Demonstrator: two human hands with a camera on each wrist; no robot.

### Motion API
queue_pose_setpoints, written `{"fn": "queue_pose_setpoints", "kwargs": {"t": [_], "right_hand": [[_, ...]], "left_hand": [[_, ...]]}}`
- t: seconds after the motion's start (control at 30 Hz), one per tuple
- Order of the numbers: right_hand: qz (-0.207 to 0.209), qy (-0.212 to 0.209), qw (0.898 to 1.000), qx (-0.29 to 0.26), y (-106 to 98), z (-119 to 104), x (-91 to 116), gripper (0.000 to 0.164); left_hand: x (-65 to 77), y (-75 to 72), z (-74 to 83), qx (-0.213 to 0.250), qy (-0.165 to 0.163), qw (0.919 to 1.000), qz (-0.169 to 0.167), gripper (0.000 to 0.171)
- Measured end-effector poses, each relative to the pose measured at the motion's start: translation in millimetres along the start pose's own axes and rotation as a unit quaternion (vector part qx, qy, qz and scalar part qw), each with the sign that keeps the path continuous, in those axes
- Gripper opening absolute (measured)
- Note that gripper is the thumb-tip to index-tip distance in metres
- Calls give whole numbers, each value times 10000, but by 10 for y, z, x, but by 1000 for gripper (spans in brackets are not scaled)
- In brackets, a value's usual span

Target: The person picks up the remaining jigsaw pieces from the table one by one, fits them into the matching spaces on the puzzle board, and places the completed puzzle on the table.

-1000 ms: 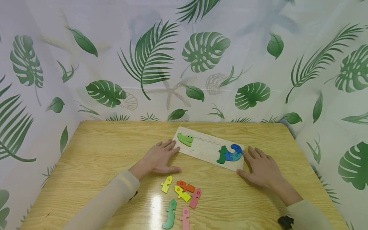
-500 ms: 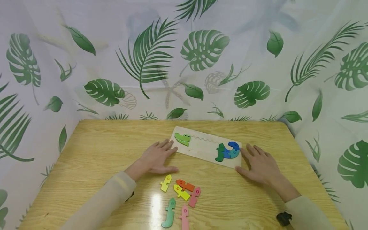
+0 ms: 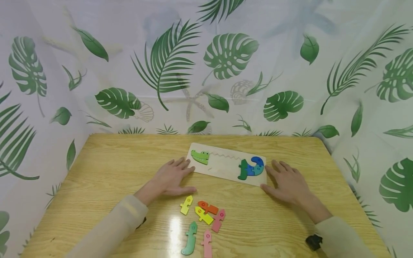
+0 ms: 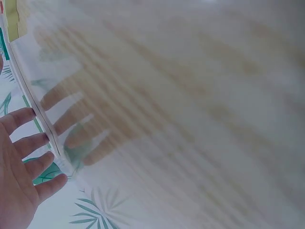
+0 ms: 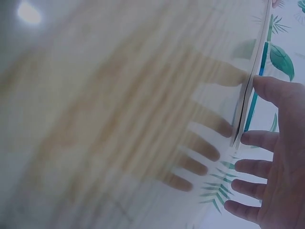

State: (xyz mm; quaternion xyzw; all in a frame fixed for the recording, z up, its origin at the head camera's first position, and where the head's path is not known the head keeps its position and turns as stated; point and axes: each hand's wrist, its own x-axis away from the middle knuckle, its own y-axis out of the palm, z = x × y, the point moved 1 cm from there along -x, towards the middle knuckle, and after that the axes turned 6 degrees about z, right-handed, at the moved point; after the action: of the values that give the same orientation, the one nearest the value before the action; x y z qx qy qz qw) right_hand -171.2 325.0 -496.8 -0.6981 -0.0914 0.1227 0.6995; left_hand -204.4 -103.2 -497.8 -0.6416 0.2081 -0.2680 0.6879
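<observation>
We log crocodile board (image 3: 222, 170) on table (image 3: 109, 168), 1 o'clock from loose pieces (image 3: 204, 216) | left hand (image 3: 171, 177), fingers outstretched, touching board's 9 o'clock end | right hand (image 3: 290, 184) likewise extended, touching 3 o'clock end

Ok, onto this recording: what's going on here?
A person is at a wooden crocodile puzzle board on a table. Their left grip and right grip, fingers extended, touch its opposite ends. The green head is in place at the board's left, with a dark green leg piece and blue tail pieces at the right; the stretch between is unfilled. Six loose pieces, two yellow, two pink, one orange and one green, lie nearer the person.
</observation>
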Motion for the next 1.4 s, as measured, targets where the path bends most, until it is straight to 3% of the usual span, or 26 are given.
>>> {"fn": "queue_pose_setpoints", "kwargs": {"t": [0.57, 1.4], "right_hand": [[79, -144, 9998, -130, 16, -74, -97, 81], [68, -407, 9990, -167, 40, -183, -207, 80]], "left_hand": [[159, 18, 7, 308, -229, 9992, 142, 89], [391, -17, 21, 304, -485, 9980, 274, 88]]}}
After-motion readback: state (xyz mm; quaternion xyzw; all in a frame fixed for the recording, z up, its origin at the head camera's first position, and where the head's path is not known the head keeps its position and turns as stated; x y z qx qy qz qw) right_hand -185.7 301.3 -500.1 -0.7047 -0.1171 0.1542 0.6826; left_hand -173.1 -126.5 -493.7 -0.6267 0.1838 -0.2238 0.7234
